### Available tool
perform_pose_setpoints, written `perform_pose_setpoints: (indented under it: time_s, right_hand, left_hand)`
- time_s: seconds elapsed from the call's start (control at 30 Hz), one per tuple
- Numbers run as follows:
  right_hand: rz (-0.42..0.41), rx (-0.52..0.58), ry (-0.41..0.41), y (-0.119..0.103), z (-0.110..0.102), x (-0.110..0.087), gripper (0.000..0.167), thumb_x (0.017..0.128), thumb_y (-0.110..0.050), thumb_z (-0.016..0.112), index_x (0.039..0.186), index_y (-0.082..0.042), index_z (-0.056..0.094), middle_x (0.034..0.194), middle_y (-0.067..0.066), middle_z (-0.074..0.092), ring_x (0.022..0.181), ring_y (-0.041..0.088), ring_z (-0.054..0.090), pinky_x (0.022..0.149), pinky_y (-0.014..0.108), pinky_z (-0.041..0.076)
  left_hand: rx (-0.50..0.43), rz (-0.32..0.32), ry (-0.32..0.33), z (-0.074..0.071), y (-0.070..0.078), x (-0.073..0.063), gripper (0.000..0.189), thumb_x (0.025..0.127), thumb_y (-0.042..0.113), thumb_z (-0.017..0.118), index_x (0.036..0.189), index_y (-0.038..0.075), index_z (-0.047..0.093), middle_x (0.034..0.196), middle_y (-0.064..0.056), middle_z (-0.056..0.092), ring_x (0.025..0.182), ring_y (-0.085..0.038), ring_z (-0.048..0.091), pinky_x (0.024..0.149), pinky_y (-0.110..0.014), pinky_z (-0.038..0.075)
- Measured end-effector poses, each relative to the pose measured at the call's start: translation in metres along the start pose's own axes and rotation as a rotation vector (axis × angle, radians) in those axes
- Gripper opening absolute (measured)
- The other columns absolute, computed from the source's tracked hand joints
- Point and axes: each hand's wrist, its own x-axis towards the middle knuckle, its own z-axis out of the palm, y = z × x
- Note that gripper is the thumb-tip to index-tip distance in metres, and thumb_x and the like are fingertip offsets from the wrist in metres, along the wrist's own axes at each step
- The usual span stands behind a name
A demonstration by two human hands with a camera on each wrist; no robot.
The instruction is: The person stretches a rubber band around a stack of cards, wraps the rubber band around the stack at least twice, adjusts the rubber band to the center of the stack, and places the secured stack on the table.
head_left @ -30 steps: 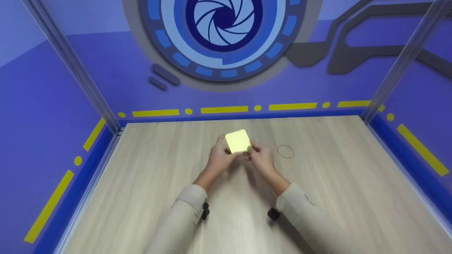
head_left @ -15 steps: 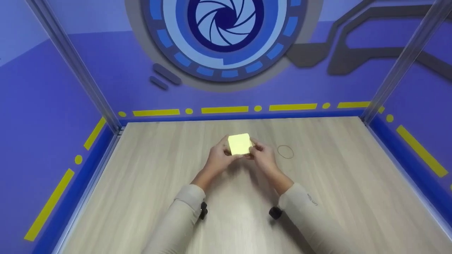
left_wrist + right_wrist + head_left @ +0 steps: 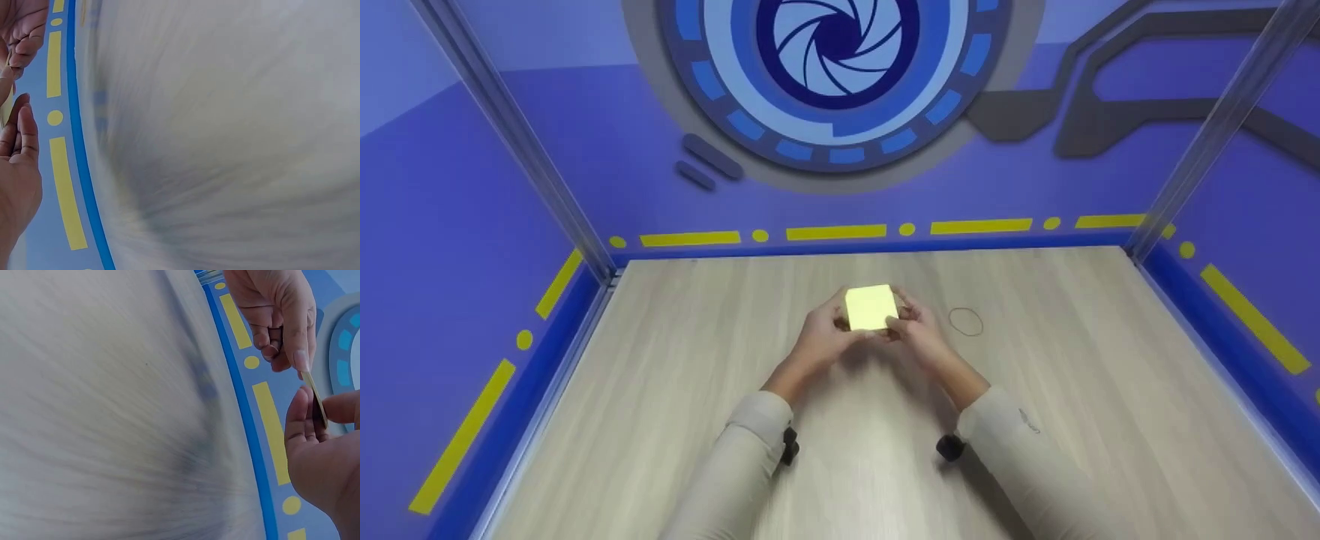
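A thin, pale yellow square pad is held above the table between both hands. My left hand grips its left side, the thumb along the near edge and the fingers behind. On the right side my right hand pinches it, thumb tip on the near right corner of the face. The right wrist view shows the pad edge-on, looking like a thin stack, between the left hand and the right hand. In the left wrist view the pad is mostly cut off beside the left hand.
A thin brown rubber band lies as a loop on the wooden table, right of the hands. Blue walls with yellow markings enclose the back and sides. Metal posts stand at the rear corners.
The pad has turned from a tilt to nearly square and shifted slightly right and nearer. My right thumb now lies further onto its face. The rubber band has stayed put.
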Motion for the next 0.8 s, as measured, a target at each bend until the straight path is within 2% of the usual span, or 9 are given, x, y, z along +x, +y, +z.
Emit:
perform_pose_setpoints:
  time_s: [0.1, 0.2, 0.27, 0.37, 0.43, 0.47, 0.53, 0.7, 0.8]
  right_hand:
    - [-0.008, 0.066, -0.035, -0.001, -0.003, 0.0, 0.075, 0.099, 0.004, 0.055, 0.168, -0.009, 0.03, 0.108, 0.011, 0.072, 0.082, 0.016, 0.069, 0.079, 0.029, 0.06]
    - [-0.019, 0.065, -0.037, 0.0, -0.004, 0.001, 0.074, 0.098, 0.005, 0.055, 0.167, -0.01, 0.032, 0.099, 0.006, 0.072, 0.081, 0.016, 0.07, 0.08, 0.031, 0.061]
    - [-0.024, 0.059, -0.019, 0.0, -0.003, 0.0, 0.072, 0.097, 0.005, 0.057, 0.165, -0.01, 0.036, 0.094, 0.004, 0.071, 0.079, 0.017, 0.07, 0.078, 0.033, 0.062]
    - [-0.031, 0.049, 0.023, 0.0, -0.001, 0.0, 0.07, 0.096, 0.005, 0.058, 0.162, -0.009, 0.041, 0.089, 0.003, 0.072, 0.076, 0.017, 0.069, 0.077, 0.034, 0.063]
    - [-0.033, 0.046, 0.055, -0.001, 0.001, 0.0, 0.069, 0.096, 0.005, 0.059, 0.161, -0.01, 0.043, 0.089, 0.004, 0.072, 0.075, 0.017, 0.069, 0.077, 0.035, 0.063]
    - [-0.034, 0.043, 0.068, -0.001, 0.002, 0.0, 0.069, 0.095, 0.005, 0.059, 0.161, -0.01, 0.044, 0.09, 0.005, 0.072, 0.076, 0.016, 0.069, 0.077, 0.034, 0.063]
    - [-0.032, 0.043, 0.094, -0.002, 0.004, -0.001, 0.07, 0.095, 0.006, 0.058, 0.161, -0.01, 0.044, 0.094, 0.006, 0.074, 0.076, 0.016, 0.069, 0.077, 0.034, 0.062]
    - [-0.021, 0.084, 0.135, -0.005, 0.007, -0.002, 0.069, 0.095, 0.004, 0.057, 0.161, -0.01, 0.044, 0.096, 0.009, 0.075, 0.074, 0.016, 0.07, 0.076, 0.03, 0.063]
    - [-0.02, 0.103, 0.141, -0.007, 0.01, -0.003, 0.068, 0.095, 0.004, 0.056, 0.161, -0.01, 0.044, 0.095, 0.009, 0.075, 0.074, 0.016, 0.071, 0.073, 0.027, 0.063]
  left_hand:
    - [-0.02, 0.007, 0.001, -0.001, 0.001, 0.001, 0.092, 0.09, 0.027, 0.087, 0.165, 0.008, 0.037, 0.167, -0.011, 0.049, 0.154, -0.029, 0.048, 0.126, -0.048, 0.044]
    - [-0.023, -0.002, -0.003, -0.002, 0.002, 0.002, 0.092, 0.091, 0.027, 0.087, 0.166, 0.008, 0.036, 0.17, -0.011, 0.044, 0.158, -0.03, 0.042, 0.131, -0.048, 0.039]
    - [-0.017, -0.012, -0.013, -0.002, 0.002, 0.002, 0.094, 0.091, 0.027, 0.087, 0.167, 0.009, 0.033, 0.164, -0.011, 0.053, 0.152, -0.029, 0.05, 0.129, -0.049, 0.041]
    - [-0.014, -0.024, -0.033, -0.002, 0.002, 0.0, 0.098, 0.091, 0.026, 0.086, 0.168, 0.01, 0.028, 0.142, -0.01, 0.072, 0.133, -0.025, 0.063, 0.121, -0.048, 0.049]
    - [-0.019, -0.023, -0.035, -0.002, 0.002, 0.0, 0.099, 0.091, 0.026, 0.086, 0.168, 0.009, 0.026, 0.128, -0.009, 0.078, 0.122, -0.022, 0.067, 0.116, -0.046, 0.053]
    - [-0.034, -0.022, -0.032, -0.002, 0.002, 0.0, 0.098, 0.092, 0.027, 0.085, 0.168, 0.009, 0.027, 0.127, -0.008, 0.079, 0.12, -0.019, 0.067, 0.114, -0.044, 0.054]
    - [-0.095, -0.016, -0.029, -0.002, 0.002, 0.001, 0.093, 0.095, 0.026, 0.082, 0.168, 0.008, 0.028, 0.124, -0.01, 0.079, 0.114, -0.016, 0.068, 0.107, -0.042, 0.058]
    - [-0.344, -0.021, -0.033, 0.0, 0.003, 0.004, 0.073, 0.105, 0.013, 0.067, 0.168, 0.01, 0.03, 0.108, -0.014, 0.074, 0.087, -0.015, 0.069, 0.09, -0.049, 0.064]
    - [-0.423, -0.032, -0.028, 0.001, 0.005, 0.005, 0.07, 0.105, 0.005, 0.063, 0.167, 0.013, 0.031, 0.101, -0.012, 0.072, 0.077, -0.015, 0.068, 0.082, -0.046, 0.066]
